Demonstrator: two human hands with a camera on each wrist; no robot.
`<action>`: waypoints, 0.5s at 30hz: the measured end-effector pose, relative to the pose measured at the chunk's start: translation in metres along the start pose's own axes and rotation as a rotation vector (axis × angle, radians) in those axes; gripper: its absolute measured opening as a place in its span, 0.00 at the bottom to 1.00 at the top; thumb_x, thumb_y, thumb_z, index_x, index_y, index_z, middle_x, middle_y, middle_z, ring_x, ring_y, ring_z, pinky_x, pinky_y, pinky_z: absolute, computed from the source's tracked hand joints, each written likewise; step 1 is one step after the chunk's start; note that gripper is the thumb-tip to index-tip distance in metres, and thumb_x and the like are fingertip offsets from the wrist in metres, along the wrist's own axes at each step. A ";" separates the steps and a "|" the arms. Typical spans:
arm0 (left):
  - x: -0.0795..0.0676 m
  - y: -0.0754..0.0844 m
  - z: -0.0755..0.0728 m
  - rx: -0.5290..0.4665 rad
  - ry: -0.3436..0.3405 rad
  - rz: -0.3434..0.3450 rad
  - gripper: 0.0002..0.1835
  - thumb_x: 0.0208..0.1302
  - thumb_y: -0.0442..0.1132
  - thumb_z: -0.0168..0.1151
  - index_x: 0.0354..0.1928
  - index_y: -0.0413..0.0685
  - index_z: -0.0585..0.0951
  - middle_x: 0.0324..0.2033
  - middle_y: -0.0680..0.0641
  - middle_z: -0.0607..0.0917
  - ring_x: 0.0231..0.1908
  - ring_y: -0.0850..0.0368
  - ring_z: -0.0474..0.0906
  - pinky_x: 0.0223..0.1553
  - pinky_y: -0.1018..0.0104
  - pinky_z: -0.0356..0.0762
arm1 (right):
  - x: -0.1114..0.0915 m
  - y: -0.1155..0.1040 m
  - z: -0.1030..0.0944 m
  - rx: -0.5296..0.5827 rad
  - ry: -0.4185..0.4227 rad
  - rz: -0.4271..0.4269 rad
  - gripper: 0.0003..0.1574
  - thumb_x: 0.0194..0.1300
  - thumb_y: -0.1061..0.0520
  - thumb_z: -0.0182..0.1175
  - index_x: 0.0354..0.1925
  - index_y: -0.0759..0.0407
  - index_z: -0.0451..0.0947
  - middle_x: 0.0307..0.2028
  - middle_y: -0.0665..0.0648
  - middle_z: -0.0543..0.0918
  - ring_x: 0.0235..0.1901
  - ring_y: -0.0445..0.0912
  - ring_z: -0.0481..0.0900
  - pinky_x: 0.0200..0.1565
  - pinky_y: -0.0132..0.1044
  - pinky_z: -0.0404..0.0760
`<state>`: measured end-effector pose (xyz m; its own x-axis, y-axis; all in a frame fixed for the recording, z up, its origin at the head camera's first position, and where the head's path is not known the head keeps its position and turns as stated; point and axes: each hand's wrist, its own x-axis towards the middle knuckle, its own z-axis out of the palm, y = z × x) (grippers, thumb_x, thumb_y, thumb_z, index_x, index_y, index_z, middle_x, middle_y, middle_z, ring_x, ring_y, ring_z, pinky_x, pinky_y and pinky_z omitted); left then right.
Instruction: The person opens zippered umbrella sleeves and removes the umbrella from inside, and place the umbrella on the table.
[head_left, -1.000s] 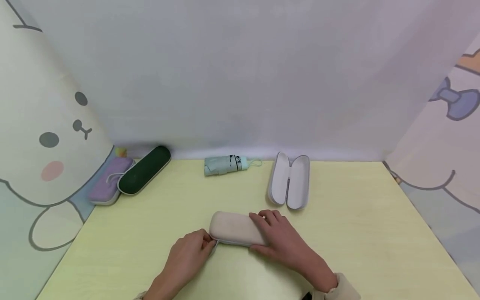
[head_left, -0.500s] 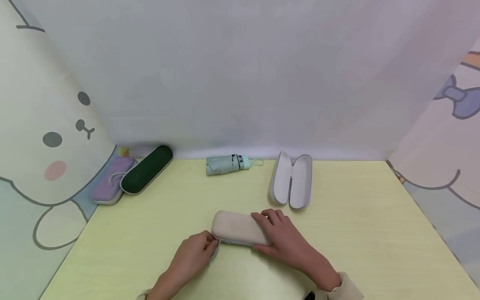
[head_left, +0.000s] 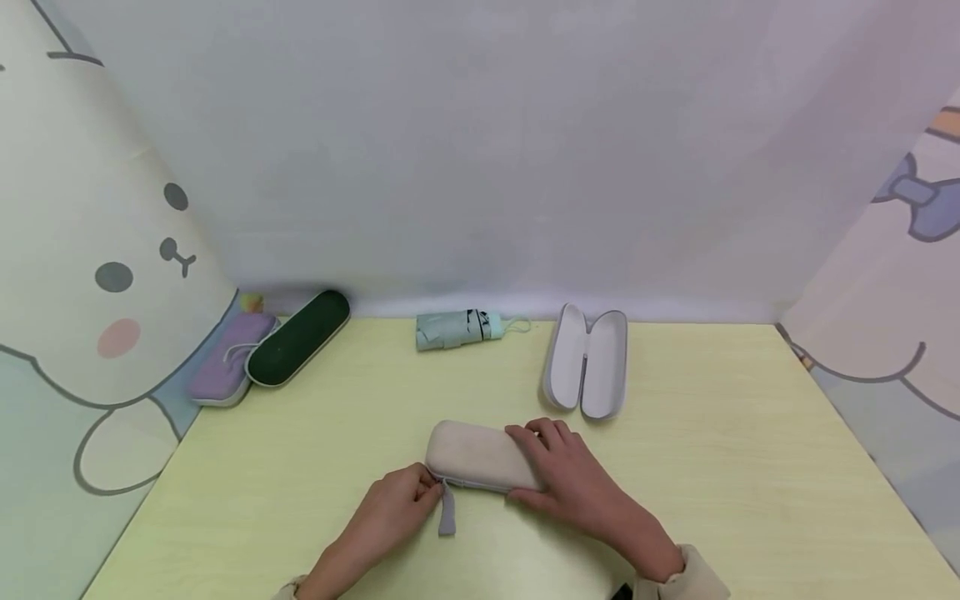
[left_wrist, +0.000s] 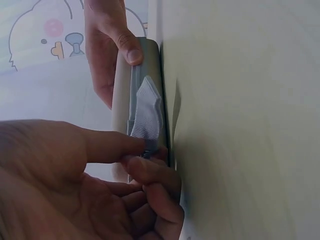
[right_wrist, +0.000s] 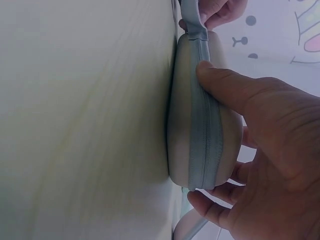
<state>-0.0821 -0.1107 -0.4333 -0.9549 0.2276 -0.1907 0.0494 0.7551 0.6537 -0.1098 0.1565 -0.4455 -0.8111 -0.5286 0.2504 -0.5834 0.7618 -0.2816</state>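
A beige zippered glasses case point(head_left: 480, 455) lies closed on the table in front of me, a grey zipper point(right_wrist: 205, 135) running along its side. My left hand point(head_left: 398, 508) is at the case's left front corner, thumb and index finger pinching the small dark zipper pull point(left_wrist: 149, 150). Beside those fingertips a grey ribbon strap point(head_left: 447, 510) hangs toward me from the case. My right hand point(head_left: 564, 477) grips the case's right end, with the thumb point(right_wrist: 212, 75) along the zipper side and the fingers over the top and far edge.
Behind the case, a white-lined glasses case point(head_left: 604, 367) stands open. A folded light-blue umbrella point(head_left: 453, 330) lies at the back middle. At the back left, a dark green case point(head_left: 300, 337) leans against a purple case point(head_left: 228, 358). Curtains with cartoon prints border the table point(head_left: 720, 467).
The grey strap has come out from beside my left hand and now hangs right of the thumb. My right hand keeps its grip, and the head view has shifted slightly.
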 end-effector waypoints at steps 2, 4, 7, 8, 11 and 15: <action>0.001 -0.001 0.001 0.002 0.000 0.004 0.08 0.68 0.43 0.60 0.33 0.47 0.81 0.26 0.56 0.82 0.24 0.65 0.68 0.25 0.73 0.65 | 0.000 0.000 0.000 0.007 -0.001 0.003 0.48 0.51 0.33 0.71 0.65 0.46 0.69 0.50 0.48 0.74 0.49 0.41 0.70 0.46 0.39 0.71; 0.001 -0.003 0.002 0.011 0.006 0.018 0.09 0.68 0.43 0.61 0.32 0.48 0.80 0.25 0.57 0.80 0.22 0.66 0.67 0.24 0.73 0.64 | 0.000 0.000 0.000 0.009 -0.008 0.012 0.48 0.51 0.33 0.71 0.66 0.46 0.68 0.51 0.49 0.75 0.49 0.42 0.71 0.47 0.40 0.72; 0.001 -0.005 0.002 0.031 0.022 0.039 0.08 0.68 0.43 0.61 0.33 0.49 0.81 0.24 0.58 0.80 0.22 0.67 0.66 0.24 0.73 0.63 | -0.001 0.000 0.001 0.003 -0.011 0.021 0.49 0.51 0.33 0.72 0.66 0.46 0.67 0.52 0.51 0.75 0.50 0.44 0.72 0.48 0.42 0.73; 0.001 -0.005 0.002 0.036 0.025 0.045 0.07 0.68 0.43 0.61 0.33 0.49 0.81 0.24 0.58 0.80 0.21 0.68 0.65 0.23 0.73 0.62 | -0.001 0.000 0.001 0.007 -0.014 0.023 0.49 0.51 0.33 0.72 0.66 0.45 0.67 0.53 0.51 0.75 0.50 0.45 0.72 0.48 0.42 0.73; -0.001 -0.004 0.001 0.060 0.039 0.054 0.07 0.67 0.43 0.61 0.32 0.51 0.81 0.23 0.60 0.79 0.20 0.68 0.64 0.22 0.73 0.61 | -0.001 0.000 0.001 0.007 -0.015 0.021 0.49 0.51 0.33 0.72 0.66 0.46 0.67 0.53 0.52 0.75 0.50 0.45 0.72 0.49 0.42 0.73; -0.003 0.000 -0.003 0.124 0.074 0.050 0.07 0.65 0.42 0.63 0.28 0.56 0.79 0.18 0.62 0.74 0.17 0.69 0.62 0.20 0.73 0.60 | -0.001 0.000 0.001 0.008 -0.019 0.016 0.50 0.51 0.33 0.71 0.67 0.46 0.67 0.53 0.52 0.75 0.51 0.46 0.72 0.49 0.43 0.73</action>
<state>-0.0800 -0.1133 -0.4299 -0.9692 0.2240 -0.1026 0.1287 0.8155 0.5643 -0.1088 0.1565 -0.4462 -0.8208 -0.5235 0.2284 -0.5708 0.7673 -0.2924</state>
